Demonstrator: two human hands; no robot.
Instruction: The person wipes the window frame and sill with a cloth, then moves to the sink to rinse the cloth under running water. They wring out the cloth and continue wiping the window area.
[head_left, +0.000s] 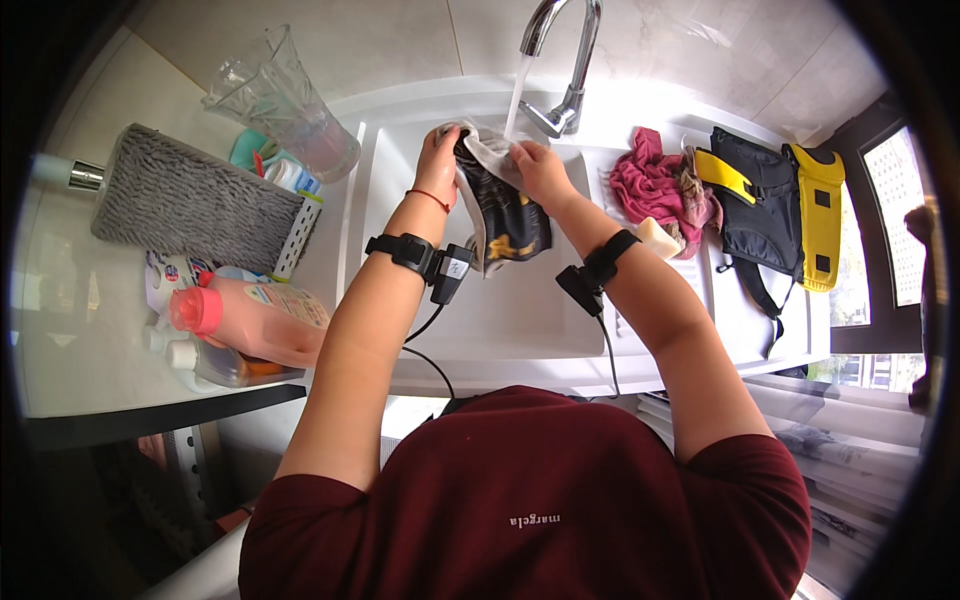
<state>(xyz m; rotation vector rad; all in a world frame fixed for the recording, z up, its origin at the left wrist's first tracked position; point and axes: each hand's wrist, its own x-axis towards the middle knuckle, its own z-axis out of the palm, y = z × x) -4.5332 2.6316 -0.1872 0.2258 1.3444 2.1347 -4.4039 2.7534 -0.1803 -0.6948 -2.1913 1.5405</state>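
Observation:
A wet cloth item (504, 217), black with a gold pattern and a pale grey lining, hangs between my hands over the white sink basin (450, 315). My left hand (438, 161) grips its upper left edge. The upper right edge is pinched in my right hand (538, 171). Water runs from the chrome faucet (581, 75) in a stream (517, 94) that falls onto or just behind the top of the cloth; the exact contact spot is blurred. The cloth's lower end dangles above the basin floor.
On the ribbed washboard side lie a crumpled dark pink cloth (646, 176), a cream soap bar (660, 238) and a black-and-yellow bag (765, 210). Leftward are a glass vase (300, 120), a grey fluffy brush head (195, 199), a pink bottle (255, 311) and an amber-filled bottle (240, 365).

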